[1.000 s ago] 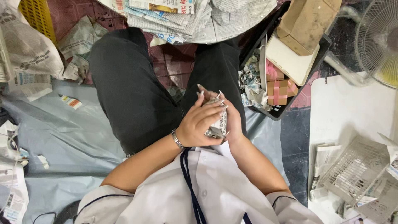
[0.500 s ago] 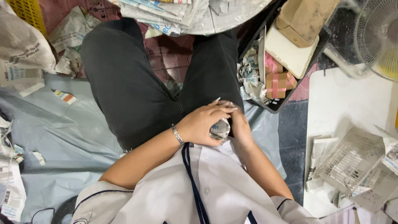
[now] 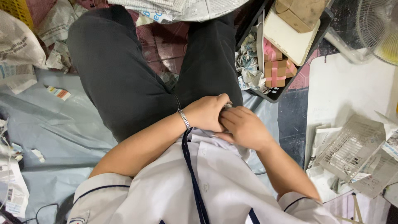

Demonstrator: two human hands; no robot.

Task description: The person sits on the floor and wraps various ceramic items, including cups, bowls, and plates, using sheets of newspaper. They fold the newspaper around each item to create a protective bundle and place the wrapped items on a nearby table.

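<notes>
Your fingers are curled tight together at your lap: the left hand wraps over a small silvery object, of which only a sliver shows, and the right hand closes against it from below, so both are shut around it. The object sits pressed between your palms, just above the white shirt and against your dark trousers. With so little of it exposed, I judge it could slip out unseen and fall onto the grey floor sheet among the paper scraps. Further out, the black tray of wrapped boxes lies beside your knee, and crumpled newspaper lies past your feet.
</notes>
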